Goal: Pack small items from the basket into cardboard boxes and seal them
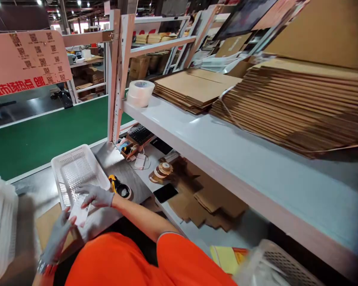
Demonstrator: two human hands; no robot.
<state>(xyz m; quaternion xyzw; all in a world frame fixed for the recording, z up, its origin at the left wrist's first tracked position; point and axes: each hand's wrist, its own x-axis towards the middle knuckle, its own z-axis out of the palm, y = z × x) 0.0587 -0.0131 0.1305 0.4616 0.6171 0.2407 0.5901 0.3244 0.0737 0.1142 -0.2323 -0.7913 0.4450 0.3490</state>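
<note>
Between my two gloved hands is a small white paper slip (pixel 80 211), held above the metal bench. My left hand (pixel 58 234), in a grey glove with bare fingertips, pinches its lower left edge. From the upper right, my right hand (pixel 96 195) grips the same slip, its fingers bent over it. Below my left hand lies a brown cardboard box (pixel 49 222), partly covered by the hand and wrist. Just beyond my right hand sits a white perforated basket (pixel 77 165) with nothing visible in it. A yellow and black tape dispenser (pixel 119 187) lies right of the basket.
A green conveyor belt (pixel 41 127) runs behind the bench. Stacked white baskets (pixel 1 226) stand at the left. Over the right side, a shelf (pixel 232 159) carries flat cardboard (pixel 301 107) and tape rolls (pixel 140 93). Under it lie a phone (pixel 166 193) and more cardboard (pixel 209 194).
</note>
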